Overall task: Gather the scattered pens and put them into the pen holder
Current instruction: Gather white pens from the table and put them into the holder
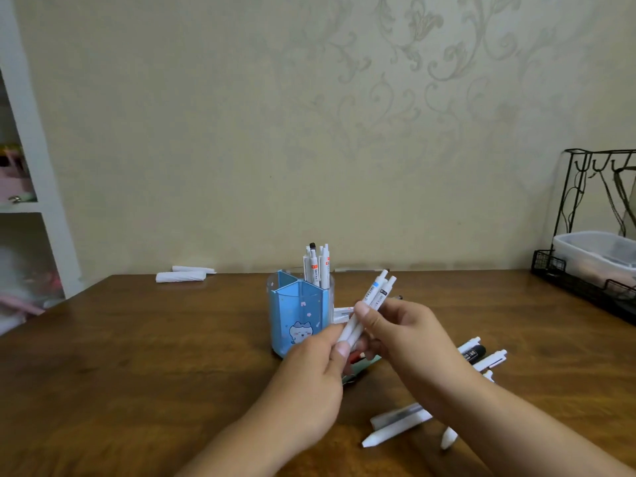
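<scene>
Both hands hold two white pens (pixel 370 306) just right of the blue pen holder (pixel 298 313) on the desk (pixel 155 356). The left hand (pixel 309 380) pinches their lower ends; the right hand (pixel 402 333) has its grip curled round the barrels. Best to square the tips together, tilt the pair upright, then lower them into the holder's rear compartment beside the standing pens (pixel 317 266). More loose pens (pixel 481 359) lie right of the holder, nearer the person.
</scene>
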